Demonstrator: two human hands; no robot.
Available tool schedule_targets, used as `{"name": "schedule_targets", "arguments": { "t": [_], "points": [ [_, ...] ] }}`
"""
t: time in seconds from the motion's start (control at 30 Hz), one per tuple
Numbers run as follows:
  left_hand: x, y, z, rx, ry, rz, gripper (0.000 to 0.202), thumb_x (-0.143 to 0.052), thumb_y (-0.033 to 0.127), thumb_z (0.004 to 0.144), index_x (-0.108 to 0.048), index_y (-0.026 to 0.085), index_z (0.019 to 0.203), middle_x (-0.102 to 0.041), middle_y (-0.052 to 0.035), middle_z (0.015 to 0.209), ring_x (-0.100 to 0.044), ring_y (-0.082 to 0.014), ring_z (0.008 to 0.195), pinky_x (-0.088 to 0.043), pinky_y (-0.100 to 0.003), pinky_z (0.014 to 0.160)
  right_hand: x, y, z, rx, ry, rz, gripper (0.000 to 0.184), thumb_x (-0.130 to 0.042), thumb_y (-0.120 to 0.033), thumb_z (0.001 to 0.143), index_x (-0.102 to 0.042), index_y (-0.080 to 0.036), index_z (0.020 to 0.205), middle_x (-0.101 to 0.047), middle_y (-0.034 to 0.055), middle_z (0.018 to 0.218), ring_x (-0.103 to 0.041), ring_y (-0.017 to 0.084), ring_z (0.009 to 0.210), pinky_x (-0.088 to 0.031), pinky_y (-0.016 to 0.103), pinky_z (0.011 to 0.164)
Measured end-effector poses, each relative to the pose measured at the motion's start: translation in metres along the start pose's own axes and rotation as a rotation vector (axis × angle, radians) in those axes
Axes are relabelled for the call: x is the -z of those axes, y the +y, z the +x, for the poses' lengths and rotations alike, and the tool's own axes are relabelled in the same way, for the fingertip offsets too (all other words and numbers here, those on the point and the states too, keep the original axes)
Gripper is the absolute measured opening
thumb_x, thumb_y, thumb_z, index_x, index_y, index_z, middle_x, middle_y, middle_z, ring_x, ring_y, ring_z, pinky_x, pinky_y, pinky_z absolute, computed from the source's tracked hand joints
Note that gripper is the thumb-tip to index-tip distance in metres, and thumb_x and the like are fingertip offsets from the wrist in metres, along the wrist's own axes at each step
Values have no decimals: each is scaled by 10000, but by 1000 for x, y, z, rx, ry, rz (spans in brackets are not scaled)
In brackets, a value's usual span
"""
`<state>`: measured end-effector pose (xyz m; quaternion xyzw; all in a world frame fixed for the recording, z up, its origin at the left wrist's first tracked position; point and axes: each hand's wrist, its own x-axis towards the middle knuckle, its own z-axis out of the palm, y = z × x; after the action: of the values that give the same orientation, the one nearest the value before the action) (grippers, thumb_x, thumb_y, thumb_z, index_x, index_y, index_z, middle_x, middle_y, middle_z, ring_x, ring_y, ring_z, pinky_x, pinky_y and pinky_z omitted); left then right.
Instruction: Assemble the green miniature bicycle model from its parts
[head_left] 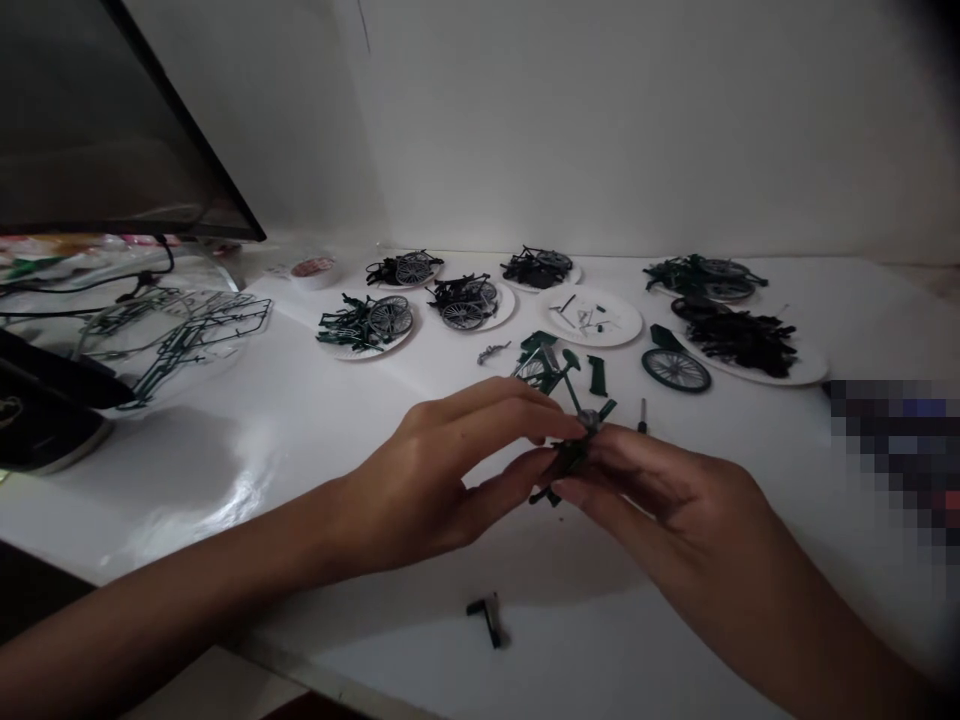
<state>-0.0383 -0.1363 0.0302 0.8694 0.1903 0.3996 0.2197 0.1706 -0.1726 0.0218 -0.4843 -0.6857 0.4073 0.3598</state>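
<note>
My left hand [442,470] and my right hand [660,500] meet above the white table [300,430], both pinched on a small dark green model bicycle frame [574,445] with a grey part at its top. The frame's far end with a spoked wheel [534,370] rests on the table just beyond my fingers. A loose spoked wheel [676,370] lies to the right of it. A small green part [597,376] and a short dark pin [642,414] lie close by.
Several white plates hold bicycle parts at the back: dark green ones [367,325], black ones [739,345], small grey pieces [594,317]. Empty green sprues [180,335] lie at the left under a dark monitor [97,120]. A small black tool [487,615] lies near the front edge.
</note>
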Motion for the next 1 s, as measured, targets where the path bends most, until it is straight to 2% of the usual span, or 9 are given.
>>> {"name": "schedule_targets", "arguments": {
  "t": [0.07, 0.17, 0.3, 0.43, 0.6, 0.8, 1.0],
  "points": [
    [2, -1, 0, -52, -42, 4, 207, -661, 79, 943, -674, 26, 1142, -691, -143, 1112, -661, -127, 1031, -552, -195, 911, 2, 2, 0, -26, -42, 5, 117, -667, -400, 941, -711, -291, 938, -760, -49, 916, -721, 135, 852, -555, 207, 733],
    [3, -2, 0, -60, -53, 15, 146, -667, 72, 941, -699, 58, 1084, -693, -128, 1095, -667, -111, 986, -559, -176, 883, 3, 3, 0, -51, -83, -13, 145, -688, -425, 916, -710, -281, 913, -754, -39, 882, -720, 157, 819, -557, 242, 705],
    [0, -1, 2, -43, 17, -6, 82, -689, 90, 929, -695, 89, 1011, -728, -116, 1017, -700, -122, 931, -591, -200, 832, 5, -1, 0, 32, -74, -138, 44, -682, -310, 902, -705, -282, 877, -740, -45, 834, -707, 144, 745, -540, 234, 659],
    [-3, 1, 1, 5, 62, -48, 165, -764, 144, 879, -677, 114, 1016, -749, -94, 986, -721, -131, 892, -611, -209, 805, 7, -3, 0, 148, -23, -266, 169, -563, -217, 943, -627, -250, 790, -658, -54, 689, -642, 115, 588, -468, 216, 523],
    [-4, 3, -1, 25, 73, -65, 204, -779, 153, 865, -681, 142, 1043, -750, -90, 1006, -731, -152, 890, -624, -230, 801, 8, 0, -1, 227, -12, -344, 177, -547, -218, 962, -583, -249, 792, -633, -40, 687, -661, 137, 621, -483, 234, 546],
    [0, 7, 1, -4, 58, -43, 191, -755, 148, 885, -697, 164, 1066, -765, -89, 1006, -742, -169, 899, -639, -255, 785, 8, 2, -1, 201, -30, -338, 191, -548, -225, 961, -577, -251, 775, -627, -40, 667, -636, 133, 579, -464, 239, 514],
    [3, 7, 0, 18, 15, -13, 192, -657, 126, 958, -704, 215, 1121, -769, -80, 1055, -749, -183, 940, -645, -279, 792, 10, 4, -2, 177, -16, -334, 189, -543, -259, 961, -619, -249, 789, -668, -24, 718, -669, 160, 658, -496, 260, 572]
  ]
}}
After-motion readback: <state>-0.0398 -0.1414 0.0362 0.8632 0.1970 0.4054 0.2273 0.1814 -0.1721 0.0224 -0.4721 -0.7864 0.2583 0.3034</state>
